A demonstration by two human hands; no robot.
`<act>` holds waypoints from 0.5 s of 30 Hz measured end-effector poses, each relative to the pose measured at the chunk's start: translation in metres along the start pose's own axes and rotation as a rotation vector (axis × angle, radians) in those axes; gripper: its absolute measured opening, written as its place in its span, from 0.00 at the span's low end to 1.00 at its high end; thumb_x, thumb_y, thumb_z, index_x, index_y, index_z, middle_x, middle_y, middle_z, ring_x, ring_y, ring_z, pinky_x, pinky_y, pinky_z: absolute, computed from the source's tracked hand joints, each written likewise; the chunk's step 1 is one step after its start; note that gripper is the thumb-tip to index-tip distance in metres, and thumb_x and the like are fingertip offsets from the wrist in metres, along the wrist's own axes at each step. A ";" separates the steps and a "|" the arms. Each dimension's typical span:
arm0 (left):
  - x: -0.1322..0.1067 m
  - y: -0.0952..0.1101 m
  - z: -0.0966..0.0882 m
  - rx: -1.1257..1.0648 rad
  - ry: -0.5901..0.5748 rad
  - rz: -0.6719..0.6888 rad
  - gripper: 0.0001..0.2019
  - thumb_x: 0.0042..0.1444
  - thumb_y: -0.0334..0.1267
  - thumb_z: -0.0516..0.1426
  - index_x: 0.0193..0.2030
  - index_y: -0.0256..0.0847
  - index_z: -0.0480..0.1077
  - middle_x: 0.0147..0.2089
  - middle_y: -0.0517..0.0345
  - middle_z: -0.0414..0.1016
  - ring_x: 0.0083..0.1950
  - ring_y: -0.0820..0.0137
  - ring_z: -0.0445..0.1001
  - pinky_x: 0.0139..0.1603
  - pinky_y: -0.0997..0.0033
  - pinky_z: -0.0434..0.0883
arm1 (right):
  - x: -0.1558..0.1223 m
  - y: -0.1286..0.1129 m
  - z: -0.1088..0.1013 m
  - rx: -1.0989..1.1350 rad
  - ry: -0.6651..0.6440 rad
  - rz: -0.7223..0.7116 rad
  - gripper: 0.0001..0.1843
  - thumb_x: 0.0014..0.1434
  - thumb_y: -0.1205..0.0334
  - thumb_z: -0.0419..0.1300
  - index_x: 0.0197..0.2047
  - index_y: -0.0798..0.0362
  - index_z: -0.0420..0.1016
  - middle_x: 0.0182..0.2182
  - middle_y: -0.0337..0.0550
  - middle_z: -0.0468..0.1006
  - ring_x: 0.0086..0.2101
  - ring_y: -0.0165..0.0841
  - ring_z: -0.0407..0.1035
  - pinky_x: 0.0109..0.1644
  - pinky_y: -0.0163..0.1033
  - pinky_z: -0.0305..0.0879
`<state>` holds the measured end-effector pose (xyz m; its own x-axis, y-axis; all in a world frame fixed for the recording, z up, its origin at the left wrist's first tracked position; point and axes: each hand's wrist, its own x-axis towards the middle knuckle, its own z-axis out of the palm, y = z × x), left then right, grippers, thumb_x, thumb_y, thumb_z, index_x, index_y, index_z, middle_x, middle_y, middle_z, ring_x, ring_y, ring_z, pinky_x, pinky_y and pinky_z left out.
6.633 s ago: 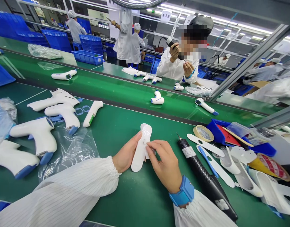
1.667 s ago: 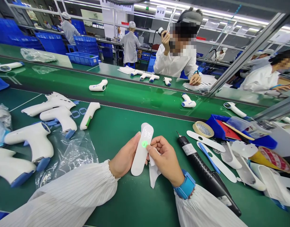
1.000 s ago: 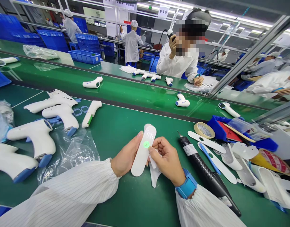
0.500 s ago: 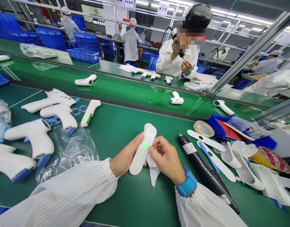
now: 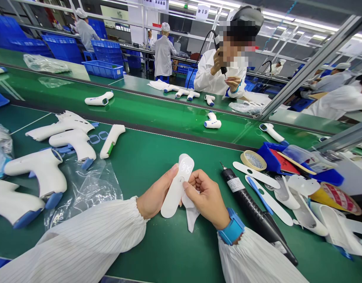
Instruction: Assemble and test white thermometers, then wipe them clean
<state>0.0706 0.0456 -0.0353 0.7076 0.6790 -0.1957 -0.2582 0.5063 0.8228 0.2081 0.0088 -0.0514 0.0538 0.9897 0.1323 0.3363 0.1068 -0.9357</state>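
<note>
A white infrared thermometer [image 5: 172,199] is tilted upright in front of me, with lit digits reading about 97.5 near its top and a round button below them. My left hand [image 5: 157,192] is closed around its left side, thumb along the edge by the display. My right hand [image 5: 209,198] is closed on a white cloth [image 5: 192,215] that hangs below its fingers. Its thumb touches the thermometer's right edge beside the button. The right fingertips behind the cloth are partly hidden. On the bench to the right lies a black electric screwdriver [image 5: 257,212].
White thermometer housings [image 5: 45,169] and a clear plastic bag [image 5: 86,188] lie at left. A tape roll [image 5: 253,160], a blue bin [image 5: 331,177] and white shell parts [image 5: 309,218] crowd the right. Beyond runs a green conveyor [image 5: 157,114] carrying thermometers; a co-worker [image 5: 210,70] works across it.
The green glow at the thermometer's button has gone out, while the digits stay lit. Thermometers on the conveyor have shifted left. My hands have hardly moved. The co-worker's hands are slightly lower.
</note>
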 end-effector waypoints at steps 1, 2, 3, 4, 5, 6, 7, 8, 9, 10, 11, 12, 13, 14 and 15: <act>0.000 0.000 0.000 -0.001 -0.004 0.001 0.23 0.56 0.57 0.43 0.27 0.38 0.62 0.21 0.62 0.60 0.23 0.75 0.59 0.27 0.73 0.61 | 0.000 0.000 0.000 -0.013 0.002 -0.009 0.08 0.54 0.60 0.56 0.27 0.51 0.61 0.19 0.33 0.64 0.21 0.25 0.58 0.24 0.32 0.57; 0.000 0.000 0.000 -0.007 -0.009 0.002 0.24 0.56 0.57 0.43 0.27 0.38 0.62 0.21 0.61 0.61 0.23 0.75 0.60 0.27 0.73 0.61 | 0.000 0.000 -0.001 -0.024 0.007 -0.018 0.08 0.54 0.61 0.56 0.27 0.51 0.61 0.19 0.33 0.63 0.20 0.25 0.57 0.23 0.31 0.56; 0.001 0.000 -0.001 -0.017 -0.011 0.002 0.23 0.56 0.57 0.43 0.28 0.38 0.63 0.22 0.61 0.61 0.23 0.75 0.60 0.27 0.73 0.61 | 0.000 0.000 -0.001 -0.035 0.013 -0.028 0.07 0.54 0.61 0.56 0.27 0.52 0.61 0.19 0.32 0.63 0.20 0.25 0.57 0.23 0.31 0.56; 0.001 0.000 -0.001 -0.032 -0.010 -0.001 0.23 0.56 0.58 0.43 0.29 0.38 0.63 0.22 0.61 0.61 0.23 0.75 0.60 0.26 0.73 0.61 | 0.001 0.000 -0.001 -0.041 0.019 -0.036 0.07 0.54 0.61 0.56 0.27 0.52 0.61 0.18 0.32 0.63 0.20 0.25 0.56 0.23 0.31 0.55; 0.001 0.000 -0.001 -0.050 -0.005 -0.007 0.23 0.56 0.58 0.43 0.30 0.38 0.63 0.23 0.61 0.62 0.23 0.75 0.61 0.26 0.73 0.61 | 0.001 0.000 -0.002 -0.041 0.022 -0.042 0.07 0.54 0.62 0.55 0.27 0.52 0.61 0.18 0.32 0.63 0.20 0.24 0.56 0.23 0.31 0.55; 0.002 0.000 0.000 -0.066 0.002 -0.016 0.23 0.56 0.58 0.43 0.30 0.38 0.63 0.23 0.61 0.62 0.22 0.75 0.61 0.25 0.73 0.61 | 0.001 0.000 -0.002 -0.035 0.022 -0.045 0.07 0.55 0.62 0.55 0.27 0.52 0.62 0.18 0.32 0.63 0.19 0.24 0.56 0.22 0.30 0.55; 0.002 0.001 0.000 -0.080 0.008 -0.026 0.24 0.56 0.58 0.43 0.31 0.38 0.63 0.23 0.61 0.62 0.22 0.75 0.61 0.25 0.73 0.61 | 0.001 0.000 -0.002 -0.025 0.020 -0.045 0.07 0.55 0.61 0.54 0.27 0.52 0.62 0.18 0.32 0.63 0.19 0.24 0.56 0.22 0.30 0.54; 0.002 0.001 0.000 -0.088 0.011 -0.033 0.24 0.56 0.58 0.43 0.31 0.38 0.64 0.23 0.60 0.62 0.22 0.75 0.62 0.24 0.73 0.62 | 0.001 0.000 -0.002 -0.014 0.017 -0.042 0.07 0.56 0.61 0.53 0.27 0.52 0.62 0.17 0.32 0.63 0.19 0.24 0.56 0.22 0.30 0.54; 0.002 0.001 0.000 -0.095 0.011 -0.038 0.24 0.56 0.58 0.42 0.31 0.38 0.64 0.24 0.60 0.62 0.22 0.74 0.62 0.24 0.73 0.62 | 0.001 0.001 -0.002 -0.001 0.013 -0.036 0.08 0.57 0.61 0.53 0.27 0.52 0.62 0.17 0.32 0.64 0.19 0.24 0.57 0.22 0.30 0.54; 0.003 0.002 0.000 -0.102 0.008 -0.038 0.24 0.56 0.58 0.42 0.31 0.38 0.64 0.24 0.60 0.62 0.22 0.74 0.62 0.24 0.73 0.62 | 0.001 0.001 -0.002 0.011 0.010 -0.028 0.08 0.57 0.60 0.52 0.28 0.52 0.62 0.17 0.32 0.64 0.19 0.24 0.57 0.22 0.30 0.54; 0.002 0.002 0.001 -0.110 0.003 -0.037 0.24 0.56 0.58 0.42 0.31 0.38 0.64 0.24 0.60 0.62 0.22 0.75 0.62 0.24 0.73 0.62 | 0.001 0.002 -0.002 0.022 0.007 -0.020 0.08 0.58 0.60 0.52 0.28 0.52 0.62 0.17 0.32 0.65 0.19 0.24 0.57 0.22 0.30 0.55; 0.002 0.003 0.001 -0.120 0.000 -0.035 0.24 0.56 0.58 0.42 0.31 0.38 0.64 0.24 0.60 0.62 0.23 0.75 0.61 0.24 0.73 0.62 | 0.001 0.002 -0.002 0.033 0.005 -0.012 0.08 0.58 0.59 0.52 0.28 0.52 0.62 0.17 0.33 0.65 0.19 0.24 0.58 0.22 0.30 0.55; 0.002 0.003 0.001 -0.132 -0.002 -0.032 0.24 0.56 0.58 0.42 0.31 0.38 0.64 0.25 0.60 0.62 0.23 0.75 0.61 0.23 0.74 0.62 | 0.001 0.003 -0.002 0.044 0.004 -0.007 0.09 0.58 0.59 0.52 0.28 0.52 0.62 0.18 0.33 0.65 0.19 0.25 0.58 0.22 0.31 0.55; 0.002 0.003 0.001 -0.144 -0.005 -0.032 0.24 0.56 0.57 0.42 0.32 0.38 0.64 0.25 0.60 0.62 0.23 0.75 0.61 0.23 0.74 0.61 | 0.001 0.003 -0.002 0.052 0.002 -0.002 0.09 0.58 0.59 0.52 0.28 0.52 0.62 0.18 0.33 0.65 0.19 0.25 0.58 0.22 0.31 0.56; 0.001 0.004 0.002 -0.151 -0.006 -0.031 0.24 0.56 0.57 0.42 0.32 0.38 0.64 0.26 0.60 0.62 0.23 0.75 0.61 0.23 0.74 0.62 | 0.001 0.004 -0.002 0.060 0.002 0.003 0.09 0.58 0.59 0.52 0.28 0.52 0.62 0.18 0.33 0.65 0.19 0.25 0.58 0.22 0.31 0.56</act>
<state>0.0719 0.0475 -0.0317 0.7205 0.6588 -0.2165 -0.3320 0.6018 0.7264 0.2114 0.0103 -0.0542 0.0564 0.9899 0.1302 0.2795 0.1095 -0.9539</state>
